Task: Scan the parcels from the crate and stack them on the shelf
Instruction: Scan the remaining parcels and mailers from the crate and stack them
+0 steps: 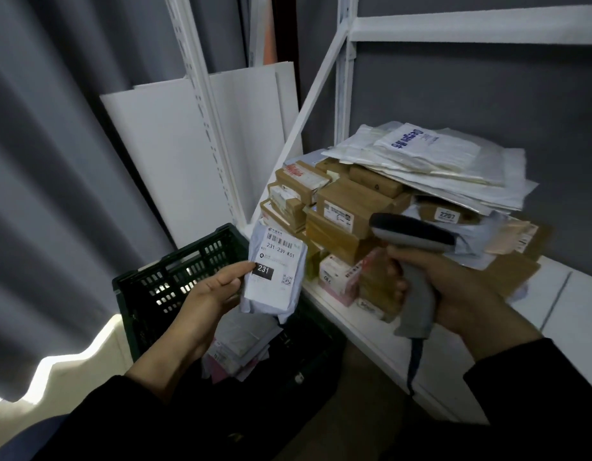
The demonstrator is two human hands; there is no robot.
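Grey curtains hang on the left. The left hand (210, 294) grips a grey parcel (275, 272) above the dark crate (174, 277), long axis upright, label facing the camera. The right hand (454, 287) clasps a scanner (414, 261), nose pointing left, before the shelf (487, 344) stacked with parcels.

You wore long black sleeves on both arms, ending at the wrists; your hands were bare.
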